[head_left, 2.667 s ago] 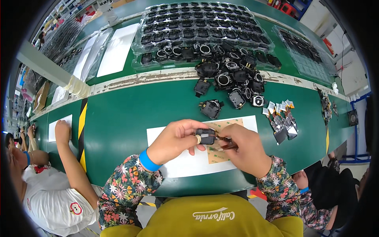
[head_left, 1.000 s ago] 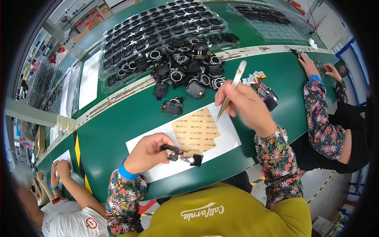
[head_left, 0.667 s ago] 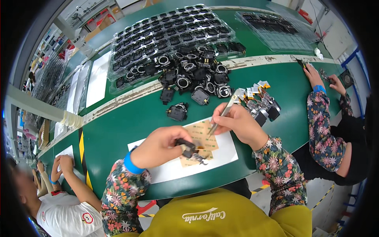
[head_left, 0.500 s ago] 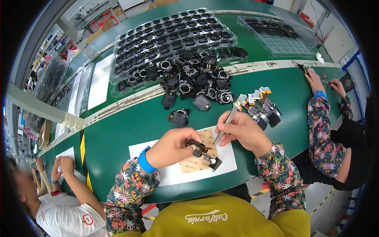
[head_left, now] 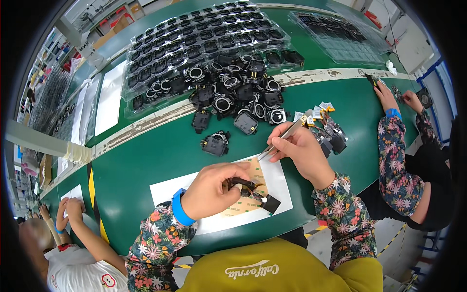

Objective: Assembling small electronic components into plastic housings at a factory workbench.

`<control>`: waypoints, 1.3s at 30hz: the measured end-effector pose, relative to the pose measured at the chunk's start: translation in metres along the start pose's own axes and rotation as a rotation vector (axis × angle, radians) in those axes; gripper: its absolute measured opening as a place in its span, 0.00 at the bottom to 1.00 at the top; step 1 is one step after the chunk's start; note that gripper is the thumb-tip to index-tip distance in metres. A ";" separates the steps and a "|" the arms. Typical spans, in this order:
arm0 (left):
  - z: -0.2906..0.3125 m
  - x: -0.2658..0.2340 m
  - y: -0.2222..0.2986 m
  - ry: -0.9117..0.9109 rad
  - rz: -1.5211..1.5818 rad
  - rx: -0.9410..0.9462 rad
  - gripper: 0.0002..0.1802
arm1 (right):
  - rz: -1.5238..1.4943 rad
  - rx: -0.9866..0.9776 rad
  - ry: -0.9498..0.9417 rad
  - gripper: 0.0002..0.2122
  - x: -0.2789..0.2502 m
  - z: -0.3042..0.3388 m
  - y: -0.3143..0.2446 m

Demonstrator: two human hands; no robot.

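Observation:
My left hand (head_left: 209,190) is closed on a small black electronic assembly (head_left: 245,186) with thin wires, its square black end (head_left: 270,204) hanging above the sheets. Between the thumb and fingers of my right hand (head_left: 302,152) is a pair of metal tweezers (head_left: 289,131), slanting down to the left. The tweezer tips are at the upper edge of a tan adhesive sheet (head_left: 257,173); whether they grip anything is too small to tell. That sheet lies on white paper (head_left: 279,184), partly hidden by my left hand. One loose black housing (head_left: 215,143) rests just beyond.
A heap of black housings with silver rings (head_left: 223,103) lies in front of clear trays (head_left: 204,35) filled with similar parts. Small wired modules (head_left: 334,138) sit beyond my right hand. Co-workers' hands (head_left: 386,99) (head_left: 74,209) are at either side.
The tweezers have come down and left onto the tan sheet's edge. The assembly in my left hand has turned a little, showing more of its square black end. The whole view has shifted slightly.

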State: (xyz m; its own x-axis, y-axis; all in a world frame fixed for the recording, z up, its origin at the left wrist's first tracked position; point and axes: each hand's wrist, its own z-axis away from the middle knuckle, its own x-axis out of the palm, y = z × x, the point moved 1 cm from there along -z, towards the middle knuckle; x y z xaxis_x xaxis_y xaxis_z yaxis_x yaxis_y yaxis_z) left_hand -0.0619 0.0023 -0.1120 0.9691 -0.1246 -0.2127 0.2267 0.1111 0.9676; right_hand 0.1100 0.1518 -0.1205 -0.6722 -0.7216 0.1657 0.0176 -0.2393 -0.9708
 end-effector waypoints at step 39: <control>-0.010 0.003 -0.017 0.193 0.001 0.142 0.12 | 0.074 -0.022 0.029 0.04 0.004 -0.011 -0.016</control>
State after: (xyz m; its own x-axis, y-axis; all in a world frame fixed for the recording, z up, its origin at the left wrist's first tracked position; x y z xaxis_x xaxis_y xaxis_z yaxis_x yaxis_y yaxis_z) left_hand -0.0620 0.0101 -0.1305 0.9730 0.0676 -0.2205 0.2230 -0.0305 0.9744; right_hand 0.0985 0.1600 -0.1061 -0.6911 -0.7174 0.0881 0.0520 -0.1710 -0.9839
